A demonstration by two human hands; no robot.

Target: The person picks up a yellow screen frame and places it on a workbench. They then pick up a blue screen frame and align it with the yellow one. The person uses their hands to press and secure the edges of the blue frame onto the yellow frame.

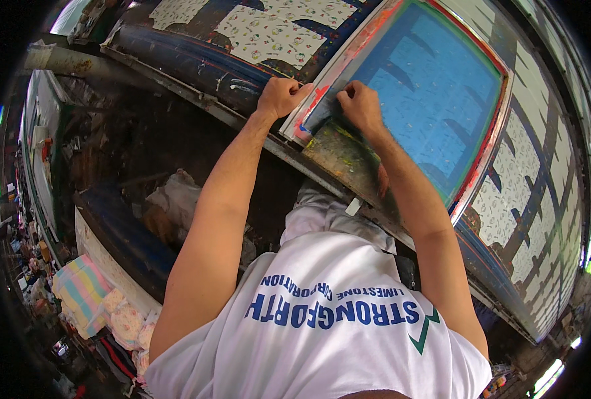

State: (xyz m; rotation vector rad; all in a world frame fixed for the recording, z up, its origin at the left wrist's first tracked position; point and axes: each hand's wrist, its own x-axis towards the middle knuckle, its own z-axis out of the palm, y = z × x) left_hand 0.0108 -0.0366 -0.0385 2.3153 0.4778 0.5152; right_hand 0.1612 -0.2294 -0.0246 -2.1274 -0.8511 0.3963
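A screen-printing frame [488, 174] with blue mesh and a red-stained rim lies tilted on the long printing table. Beside its left bar is my left hand [282, 98], fingers curled and thumb side against the bar's outer edge. My right hand [361, 106] is closed over the frame's near left corner, inside the bar, its fingers bent inward. Whatever either hand grips is hidden by the fingers. Below the right hand, partly behind my forearm, sits a dark board [339, 156] stained with yellow and green.
White fabric pieces [269, 30] with small coloured prints lie on the dark table to the left, and more printed pieces [508, 166] to the right. The table's metal edge rail [209, 106] runs before me. Striped pastel cloth [82, 292] and clutter fill the lower left.
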